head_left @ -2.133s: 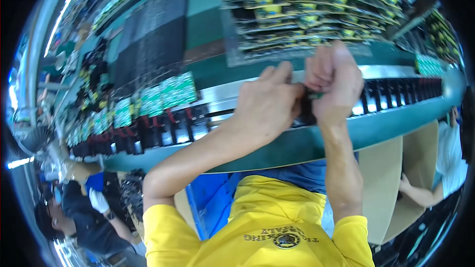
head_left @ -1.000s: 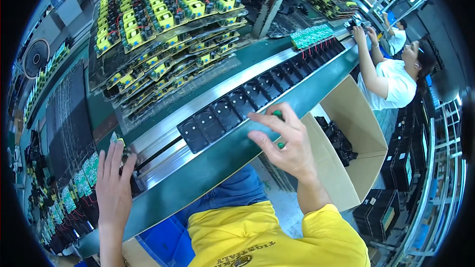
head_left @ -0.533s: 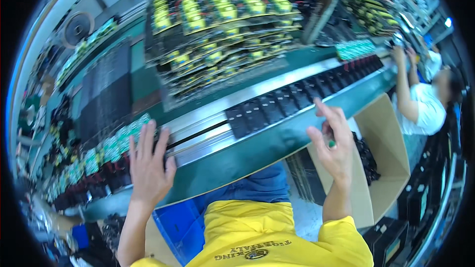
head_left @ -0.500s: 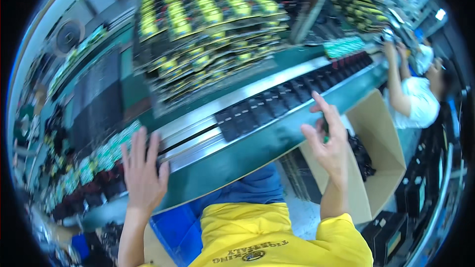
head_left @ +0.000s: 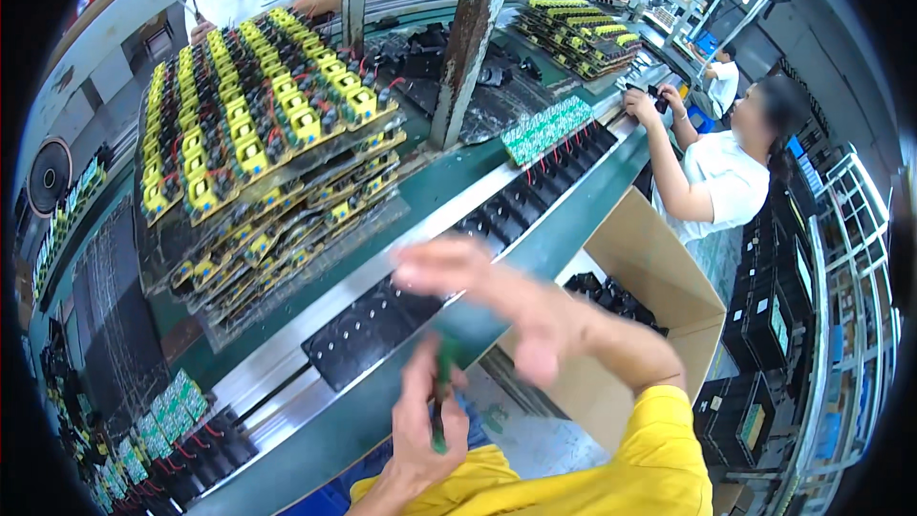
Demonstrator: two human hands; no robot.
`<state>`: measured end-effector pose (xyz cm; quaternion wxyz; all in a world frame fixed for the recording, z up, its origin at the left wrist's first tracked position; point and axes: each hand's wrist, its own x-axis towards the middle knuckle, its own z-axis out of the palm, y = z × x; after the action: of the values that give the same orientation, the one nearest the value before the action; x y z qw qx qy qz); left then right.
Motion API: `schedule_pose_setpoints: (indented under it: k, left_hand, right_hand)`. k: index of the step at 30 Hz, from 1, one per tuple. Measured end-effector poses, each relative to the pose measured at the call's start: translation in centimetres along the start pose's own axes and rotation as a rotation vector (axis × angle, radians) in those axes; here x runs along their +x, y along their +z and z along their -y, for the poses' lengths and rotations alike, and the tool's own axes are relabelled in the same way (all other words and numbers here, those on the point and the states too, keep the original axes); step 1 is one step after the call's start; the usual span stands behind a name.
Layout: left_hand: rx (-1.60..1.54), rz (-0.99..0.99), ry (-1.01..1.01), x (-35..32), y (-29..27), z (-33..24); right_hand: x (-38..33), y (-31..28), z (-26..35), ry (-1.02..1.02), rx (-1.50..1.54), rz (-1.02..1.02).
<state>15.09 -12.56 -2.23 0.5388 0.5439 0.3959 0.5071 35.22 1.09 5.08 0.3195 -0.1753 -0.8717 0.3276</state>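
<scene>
My left hand is closed around a slim green object at the near edge of the workbench; its exact kind cannot be made out. Above and to the right, my right hand is blurred by motion. Its fingers stretch leftward and the thumb hangs apart, with nothing visible in them. It passes over a row of black plastic cases on a metal rail, covering part of the row. Farther along, red wires run from more cases to a green circuit-board panel.
Tall stacked trays of yellow-and-black components stand beyond the rail. An open cardboard box with black parts is at the right. More wired cases with green boards lie at lower left. A co-worker in white sits right; another stands behind the stack.
The view has swung to the right. My hands have come closer together, the left now gripping the green object; a dark green item showed in my right palm before. The case row appears farther left.
</scene>
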Motion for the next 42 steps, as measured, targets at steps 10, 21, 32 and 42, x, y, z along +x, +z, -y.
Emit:
schedule_pose_setpoints:
  k: [10, 21, 32, 42]
  left_hand:
    - [0.205, 0.403, -0.151, 4.7, 0.8, 3.7]
    - [0.278, 0.617, -0.499, 6.6, 0.2, 3.8]
    - [0.256, 0.541, -0.274, 5.6, 0.7, 5.6]
    - [0.31, 0.466, -0.143, 4.8, 1.3, 6.2]
  right_hand:
    - [-5.1, -23.8, -21.8, 0.187, -1.094, 0.23]
    - [-5.1, -23.5, -24.8, 0.155, -0.758, 0.197]
    - [-4.3, -22.7, -24.2, 0.012, -0.759, 0.27]
    - [-2.2, -20.8, -23.9, -0.022, -0.666, 0.404]
